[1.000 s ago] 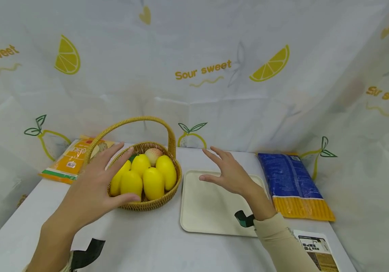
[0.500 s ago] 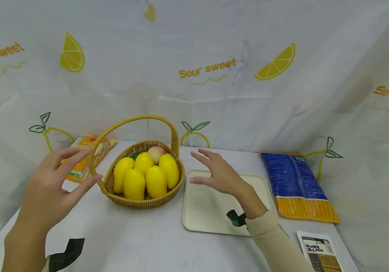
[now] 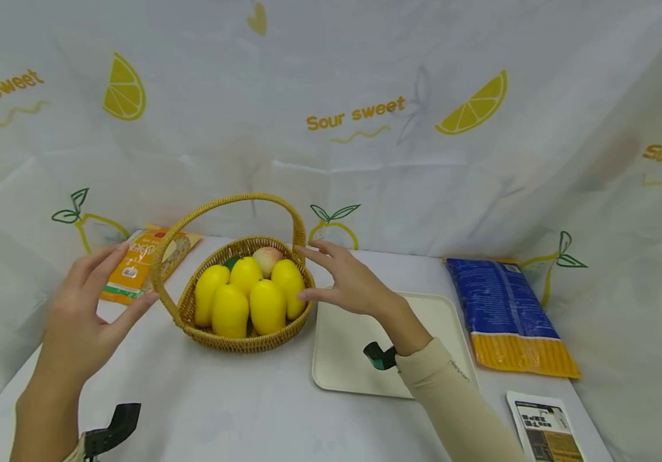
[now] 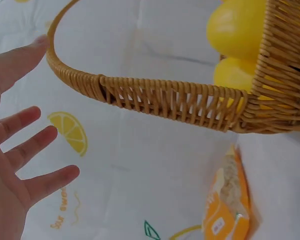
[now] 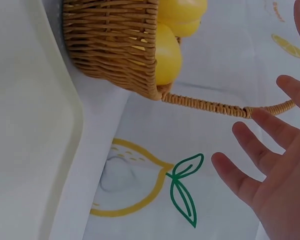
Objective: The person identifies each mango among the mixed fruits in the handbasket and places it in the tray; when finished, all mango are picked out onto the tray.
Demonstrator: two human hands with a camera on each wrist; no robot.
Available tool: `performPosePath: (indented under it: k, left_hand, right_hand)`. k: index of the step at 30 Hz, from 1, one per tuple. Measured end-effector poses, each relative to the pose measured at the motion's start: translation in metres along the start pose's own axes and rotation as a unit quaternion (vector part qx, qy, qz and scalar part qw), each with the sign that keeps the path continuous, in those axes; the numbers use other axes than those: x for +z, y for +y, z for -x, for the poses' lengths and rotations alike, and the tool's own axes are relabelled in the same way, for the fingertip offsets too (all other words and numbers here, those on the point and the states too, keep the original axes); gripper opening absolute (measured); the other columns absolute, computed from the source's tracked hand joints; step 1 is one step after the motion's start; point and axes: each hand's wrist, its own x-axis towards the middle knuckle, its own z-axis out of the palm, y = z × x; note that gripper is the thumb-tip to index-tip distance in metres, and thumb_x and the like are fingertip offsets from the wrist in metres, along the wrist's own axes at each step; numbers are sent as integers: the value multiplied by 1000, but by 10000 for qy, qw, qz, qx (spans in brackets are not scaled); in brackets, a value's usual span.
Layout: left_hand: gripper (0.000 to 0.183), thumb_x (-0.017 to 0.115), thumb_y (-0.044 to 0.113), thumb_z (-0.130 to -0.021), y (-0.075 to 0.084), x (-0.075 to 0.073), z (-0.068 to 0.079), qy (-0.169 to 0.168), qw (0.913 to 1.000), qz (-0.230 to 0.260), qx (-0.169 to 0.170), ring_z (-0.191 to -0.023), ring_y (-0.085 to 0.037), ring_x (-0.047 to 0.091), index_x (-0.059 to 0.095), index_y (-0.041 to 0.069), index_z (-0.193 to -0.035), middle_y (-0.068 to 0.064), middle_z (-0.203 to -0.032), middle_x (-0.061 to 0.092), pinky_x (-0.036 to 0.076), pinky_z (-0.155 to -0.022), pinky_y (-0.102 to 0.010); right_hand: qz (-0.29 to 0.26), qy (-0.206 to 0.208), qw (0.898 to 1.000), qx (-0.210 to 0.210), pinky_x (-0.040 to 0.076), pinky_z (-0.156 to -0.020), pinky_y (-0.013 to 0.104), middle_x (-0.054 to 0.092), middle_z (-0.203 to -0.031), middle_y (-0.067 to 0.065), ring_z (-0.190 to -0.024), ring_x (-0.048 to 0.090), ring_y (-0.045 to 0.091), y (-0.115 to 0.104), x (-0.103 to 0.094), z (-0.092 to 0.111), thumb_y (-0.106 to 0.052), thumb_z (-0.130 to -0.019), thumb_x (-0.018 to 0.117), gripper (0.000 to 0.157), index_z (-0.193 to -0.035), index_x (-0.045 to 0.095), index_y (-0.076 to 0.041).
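A woven wicker basket [image 3: 243, 344] with a tall arched handle [image 3: 221, 204] stands on the white table. It holds several smooth yellow mangoes [image 3: 267, 307], a pinkish peach [image 3: 268, 258] and a partly hidden green item [image 3: 231, 262]. My left hand [image 3: 76, 321] hovers at the basket's left side, fingers and thumb spread; its thumb tip overlaps the handle in the left wrist view [image 4: 15, 165], and contact cannot be told. On the other side, my right hand [image 3: 354, 282] has its spread fingertips close to the handle's right base and the rim. Neither hand holds anything.
A cream tray [image 3: 359, 359] lies under my right forearm, just right of the basket. Behind my left hand is an orange food packet [image 3: 134, 266]. To the far right lie a blue and yellow bag [image 3: 510, 314] and a small white-brown pouch [image 3: 544, 427]. A printed curtain [image 3: 331, 77] hangs behind.
My left hand has drawn back leftward from in front of the basket to beside its handle. My right hand has moved left from over the tray to the basket's right side.
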Motion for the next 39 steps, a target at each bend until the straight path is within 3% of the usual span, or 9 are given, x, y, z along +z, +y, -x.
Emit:
performPosePath:
  k: [3, 5, 9, 12, 16, 22, 29, 35, 39]
  left_hand:
    - [75, 80, 39, -89, -6, 3, 8, -205, 9991, 216, -302, -132, 3, 48, 50, 12, -151, -28, -142, 54, 30, -103, 5]
    - [85, 85, 11, -81, -8, 6, 12, -343, 9976, 361, -475, -130, 14, 42, 44, 14, -155, -23, -146, 52, 31, -98, 7]
    - [104, 83, -17, -69, -14, 12, 20, -530, 9949, 611, -605, -129, 16, 43, 37, 12, -158, 4, -153, 48, 36, -93, 5]
    - [104, 80, -21, -69, -17, 16, 23, -621, 9938, 769, -507, -130, 15, 45, 35, 8, -158, 18, -153, 41, 40, -92, 3]
    - [103, 78, -24, -70, -19, 21, 24, -694, 9922, 972, -368, -132, 14, 46, 34, 4, -158, 19, -154, 39, 44, -91, 1]
    - [96, 73, -24, -75, -16, 27, 25, -729, 9910, 995, -525, -128, 17, 45, 37, 8, -158, 31, -147, 41, 44, -90, 3]
    - [92, 73, -18, -80, -15, 32, 27, -754, 9900, 901, -776, -116, 21, 46, 39, 17, -158, -5, -128, 60, 42, -89, 5]
    - [91, 72, -21, -79, -14, 34, 26, -637, 9911, 978, -647, -117, 20, 48, 39, 11, -157, 30, -139, 46, 44, -86, 5]
    - [89, 71, -19, -82, -12, 34, 26, -689, 9889, 1032, -813, -116, 20, 48, 40, 15, -158, 34, -136, 44, 44, -83, 6]
  right_hand:
    - [-116, -36, 9999, 19, 38, -120, 63, 31, -167, 7, -155, 31, 34, -5, 2, -4, -57, -89, 72, 81, -158, 38, -34]
    - [-164, -21, 9999, 44, 38, -120, 62, 31, -167, 6, -155, 31, 34, -7, 3, -6, -56, -88, 73, 81, -158, 38, -34]
    - [-210, -64, 9998, 6, 39, -121, 61, 32, -167, 7, -155, 32, 33, -11, 7, -10, -56, -89, 72, 80, -158, 37, -34]
    - [-252, -145, 9996, -14, 38, -121, 61, 33, -167, 6, -155, 31, 33, -13, 10, -11, -56, -90, 72, 78, -158, 37, -38]
    - [-334, -195, 9993, 7, 38, -122, 60, 34, -166, 5, -155, 31, 32, -14, 15, -13, -55, -90, 72, 76, -156, 39, -40]
    - [-584, -339, 9977, -114, 36, -124, 56, 34, -166, 7, -155, 33, 31, -17, 23, -18, -51, -90, 74, 77, -156, 42, -28]
    - [-818, -502, 9952, -199, 39, -123, 53, 35, -166, 7, -152, 38, 32, -20, 34, -24, -45, -90, 76, 75, -155, 44, -25]
    - [-998, -654, 9925, -269, 37, -124, 54, 35, -166, 9, -152, 38, 33, -21, 35, -32, -38, -91, 77, 73, -155, 45, -23]
    - [-1020, -828, 9909, -302, 36, -125, 52, 38, -165, 9, -153, 37, 30, -22, 33, -39, -34, -91, 77, 71, -155, 46, -22]
